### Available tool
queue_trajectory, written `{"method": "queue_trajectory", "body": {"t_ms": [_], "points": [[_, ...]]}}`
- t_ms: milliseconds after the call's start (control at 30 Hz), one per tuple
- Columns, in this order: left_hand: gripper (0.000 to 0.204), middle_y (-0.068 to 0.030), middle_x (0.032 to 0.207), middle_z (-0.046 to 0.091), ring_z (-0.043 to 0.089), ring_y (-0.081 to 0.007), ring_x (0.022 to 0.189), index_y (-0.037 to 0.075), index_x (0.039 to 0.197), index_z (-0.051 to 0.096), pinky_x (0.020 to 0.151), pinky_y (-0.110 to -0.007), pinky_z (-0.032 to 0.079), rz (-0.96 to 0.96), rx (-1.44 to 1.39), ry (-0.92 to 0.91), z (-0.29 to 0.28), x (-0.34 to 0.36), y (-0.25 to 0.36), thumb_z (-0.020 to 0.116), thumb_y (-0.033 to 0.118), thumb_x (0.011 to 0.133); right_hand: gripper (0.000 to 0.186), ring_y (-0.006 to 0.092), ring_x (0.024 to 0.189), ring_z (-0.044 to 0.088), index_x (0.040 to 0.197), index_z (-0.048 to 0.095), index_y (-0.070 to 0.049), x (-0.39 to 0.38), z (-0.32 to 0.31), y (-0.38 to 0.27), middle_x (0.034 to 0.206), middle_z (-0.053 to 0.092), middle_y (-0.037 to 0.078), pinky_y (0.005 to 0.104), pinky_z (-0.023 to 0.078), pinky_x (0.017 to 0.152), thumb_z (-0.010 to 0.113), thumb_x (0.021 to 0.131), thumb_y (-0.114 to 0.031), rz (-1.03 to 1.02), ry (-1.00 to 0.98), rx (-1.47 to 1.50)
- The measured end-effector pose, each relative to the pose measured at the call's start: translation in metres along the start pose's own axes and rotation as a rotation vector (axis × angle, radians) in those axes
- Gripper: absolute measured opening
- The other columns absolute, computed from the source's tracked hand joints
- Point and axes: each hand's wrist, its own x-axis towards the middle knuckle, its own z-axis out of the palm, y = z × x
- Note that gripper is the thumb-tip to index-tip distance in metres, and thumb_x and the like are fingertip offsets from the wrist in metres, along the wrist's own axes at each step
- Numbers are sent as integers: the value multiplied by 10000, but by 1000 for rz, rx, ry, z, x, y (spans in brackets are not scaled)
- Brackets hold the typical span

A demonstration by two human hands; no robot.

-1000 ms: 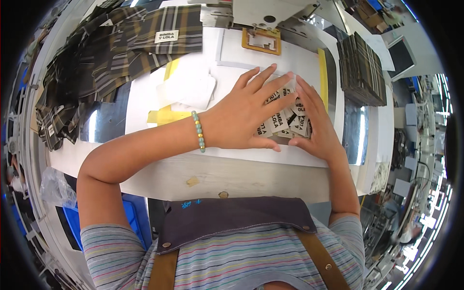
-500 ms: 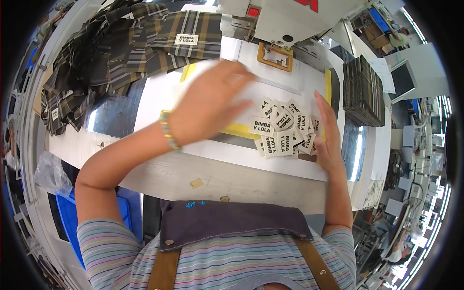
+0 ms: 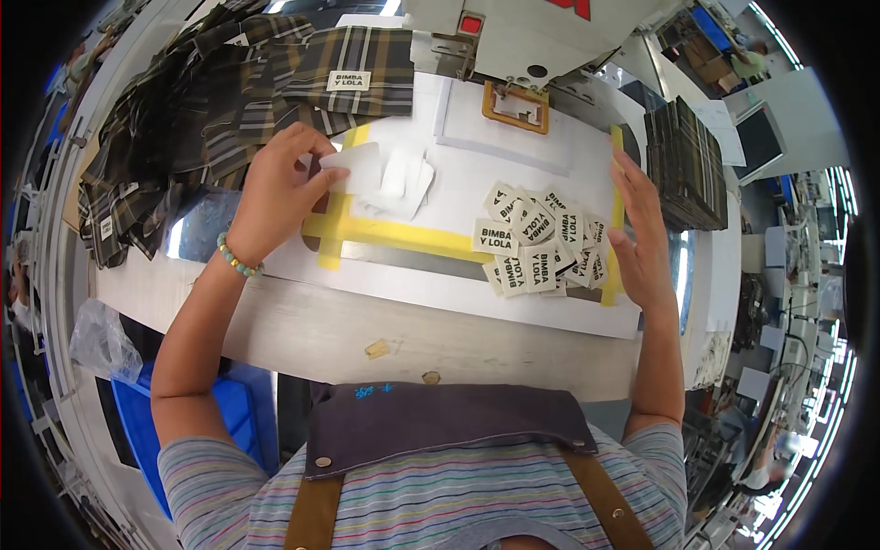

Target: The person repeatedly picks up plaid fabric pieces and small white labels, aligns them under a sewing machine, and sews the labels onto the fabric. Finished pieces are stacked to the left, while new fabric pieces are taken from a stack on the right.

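Observation:
My left hand pinches a thin white slip between thumb and fingers, at the left side of the white work board. Several loose white slips lie just right of it. A heap of cream fabric labels with dark lettering rests on the board to the right, overlapping at various angles. Beside that heap is my right hand, fingers extended, holding nothing, close to the strip of yellow tape on the board's right side.
A sewing machine head stands at the back above an orange frame clamp. Dark plaid fabric pieces are heaped at the far left, one bearing a label. A plaid stack stands at right. Blue bins sit below the table's left.
My left hand has moved left from the board's middle, bringing the loose white slips into view. My right hand has shifted slightly right, away from the labels.

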Motion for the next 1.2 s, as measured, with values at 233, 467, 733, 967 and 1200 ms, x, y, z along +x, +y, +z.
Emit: {"method": "queue_trajectory", "body": {"t_ms": [233,467,733,967,1200], "points": [[151,-44,892,751,597,-115,775,-13,989,755,743,-278,492,120,-324,-87,0,13,66,817,110,927,348,332,1262,661,1303,745,-33,24,-5,-31,1359,713,148,419,521,1070,759,976,-150,-52,33,221],[166,-58,883,773,642,-138,763,-17,955,742,748,-307,529,227,-391,-302,57,24,110,831,120,923,278,125,801,620,1192,790,-31,59,13,-62,935,721,54,277,524,763,820,933,-129,63,26,460],[274,-84,1082,769,709,-203,943,18,1156,722,825,-345,555,325,-260,-263,83,42,105,826,94,914,176,111,790,661,1031,817,1,68,27,4,902,763,66,293,535,748,789,957,-157,490,-168,415],[554,-136,1490,633,563,-411,1367,11,1441,607,1122,-502,474,684,260,-219,101,51,89,770,246,966,218,162,802,685,1049,825,0,111,59,58,915,755,71,315,538,761,795,928,-178,412,-74,220],[615,-143,1645,496,413,-471,1503,25,1529,536,1234,-549,349,628,437,-239,110,55,84,689,344,1026,278,201,897,679,1161,816,-37,106,64,61,1012,706,72,342,544,813,781,934,-193,337,4,227]]}}
